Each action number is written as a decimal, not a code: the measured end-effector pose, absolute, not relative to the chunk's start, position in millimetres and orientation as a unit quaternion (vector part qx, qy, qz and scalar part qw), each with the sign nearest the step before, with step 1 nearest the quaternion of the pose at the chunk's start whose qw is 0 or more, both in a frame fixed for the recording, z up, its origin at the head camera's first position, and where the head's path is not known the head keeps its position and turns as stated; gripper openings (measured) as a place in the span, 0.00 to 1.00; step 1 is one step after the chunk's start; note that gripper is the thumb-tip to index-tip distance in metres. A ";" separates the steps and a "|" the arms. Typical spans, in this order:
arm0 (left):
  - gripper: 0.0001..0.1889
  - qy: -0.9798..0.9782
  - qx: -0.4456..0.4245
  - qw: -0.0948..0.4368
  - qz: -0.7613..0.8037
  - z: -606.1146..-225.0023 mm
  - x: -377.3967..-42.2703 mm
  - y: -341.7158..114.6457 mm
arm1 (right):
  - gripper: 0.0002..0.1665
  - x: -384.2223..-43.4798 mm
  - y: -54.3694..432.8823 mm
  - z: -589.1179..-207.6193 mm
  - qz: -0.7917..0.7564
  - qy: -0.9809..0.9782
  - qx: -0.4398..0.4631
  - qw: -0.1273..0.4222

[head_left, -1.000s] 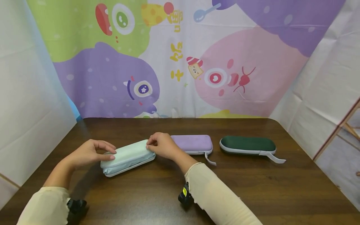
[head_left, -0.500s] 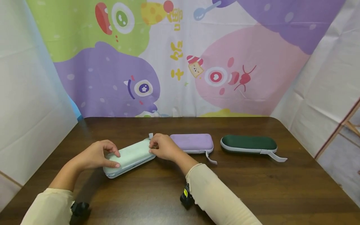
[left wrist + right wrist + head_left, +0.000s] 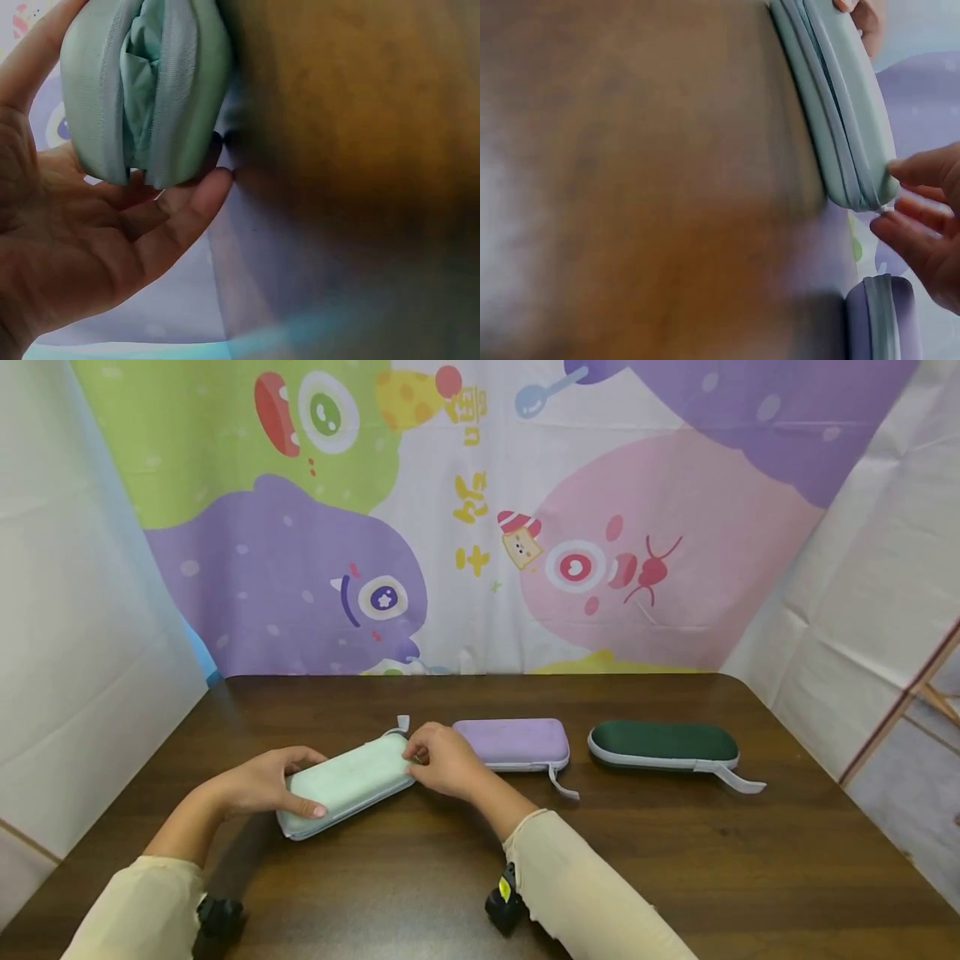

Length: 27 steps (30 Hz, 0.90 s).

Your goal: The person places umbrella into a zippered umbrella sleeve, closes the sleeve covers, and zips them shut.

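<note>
A mint-green zippered hard case (image 3: 352, 781) lies slanted on the table in front of me, its lid lowered over the base. My left hand (image 3: 264, 781) grips its left end, thumb along the front of the lid and fingers behind. In the left wrist view the zip edges (image 3: 174, 82) stand apart at that end, with folded fabric between them. My right hand (image 3: 444, 760) holds the right end corner with curled fingers; the right wrist view shows its fingertips (image 3: 897, 168) on the lid and beneath the zip edge. A grey tab (image 3: 403, 723) sticks up behind the case.
Right of the mint case lies a purple zippered case (image 3: 517, 741), partly behind my right hand. A dark green case (image 3: 663, 743) with a grey pull strap (image 3: 738, 782) lies farther right. A patterned curtain (image 3: 465, 610) hangs behind the brown table (image 3: 637, 877).
The mint case's lid has come down, and the fabric bulge along its front has disappeared from the head view. My left hand has shifted right, its fingers now behind the case. The grey tab has come into view.
</note>
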State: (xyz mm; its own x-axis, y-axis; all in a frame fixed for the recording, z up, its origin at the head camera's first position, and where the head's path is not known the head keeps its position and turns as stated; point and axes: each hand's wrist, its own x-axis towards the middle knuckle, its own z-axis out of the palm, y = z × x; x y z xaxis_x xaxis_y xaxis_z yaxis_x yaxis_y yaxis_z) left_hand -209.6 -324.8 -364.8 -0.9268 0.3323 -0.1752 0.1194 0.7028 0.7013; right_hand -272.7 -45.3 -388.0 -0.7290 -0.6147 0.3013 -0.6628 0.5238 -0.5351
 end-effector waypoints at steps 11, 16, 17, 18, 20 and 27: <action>0.40 0.874 0.073 0.171 0.450 -366.5 -200.0 -321.4 | 0.25 -260.1 -51.9 -395.6 0.383 -0.885 0.264 -0.017; 0.42 0.794 0.019 0.225 0.565 -372.4 -200.3 -327.2 | 0.24 -258.8 -53.3 -397.7 0.401 -0.884 0.240 -0.027; 0.43 0.781 0.016 0.231 0.580 -373.3 -200.0 -328.1 | 0.24 -258.5 -53.1 -397.2 0.410 -0.881 0.234 -0.034; 0.43 0.771 0.015 0.237 0.591 -374.2 -199.6 -328.5 | 0.24 -258.5 -53.0 -396.8 0.422 -0.877 0.227 -0.043; 0.44 0.754 0.020 0.250 0.607 -375.7 -198.5 -328.0 | 0.23 -258.4 -53.2 -396.9 0.456 -0.862 0.210 -0.064; 0.41 0.715 0.021 0.249 0.653 -377.5 -194.8 -318.6 | 0.29 -253.9 -56.2 -397.3 0.612 -0.767 0.128 -0.143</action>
